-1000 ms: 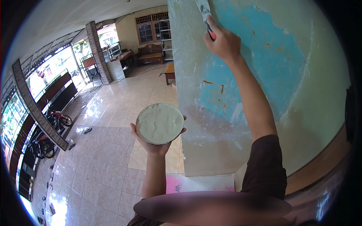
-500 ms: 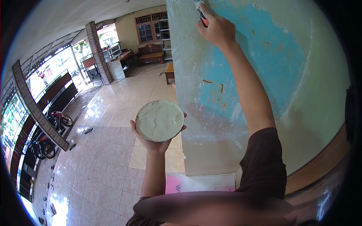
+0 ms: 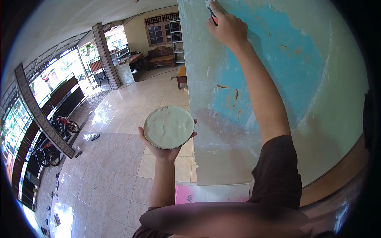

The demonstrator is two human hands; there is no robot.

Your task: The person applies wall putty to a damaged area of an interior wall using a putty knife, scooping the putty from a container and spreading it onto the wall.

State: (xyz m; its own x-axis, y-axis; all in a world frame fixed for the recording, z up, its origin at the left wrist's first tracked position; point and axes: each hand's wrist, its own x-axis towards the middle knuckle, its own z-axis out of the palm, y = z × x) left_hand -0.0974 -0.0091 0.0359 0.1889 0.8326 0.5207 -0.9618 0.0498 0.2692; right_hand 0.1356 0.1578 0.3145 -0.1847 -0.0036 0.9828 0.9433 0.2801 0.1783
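Observation:
My left hand (image 3: pixel 164 153) supports a round, shallow container of pale green putty (image 3: pixel 169 127) from below, its fingers wrapped around the rim. The putty's surface is lumpy and fills the container to the edge. High up, my right hand (image 3: pixel 229 28) grips a putty knife (image 3: pixel 213 16) with a black and red handle. Its index finger stretches along the tool toward the blade, which is smeared with pale putty and partly cut off by the top of the view. Behind it stands a pale green wall (image 3: pixel 222 166) with a large scraped blue patch (image 3: pixel 285 59), cracked and chipped in places.
A pink and white board (image 3: pixel 214 194) lies at the wall's foot. Beyond the wall's left edge spreads a tiled floor (image 3: pixel 107 158), with a small wooden table (image 3: pixel 181 75), a wooden bench (image 3: pixel 162 57) and a pillar (image 3: pixel 106 55). Motorcycles (image 3: pixel 49 152) stand at the far left.
The wall and room have shifted slightly rightward in view. My right hand with the putty knife sits a little further left against the wall. Both grips are unchanged.

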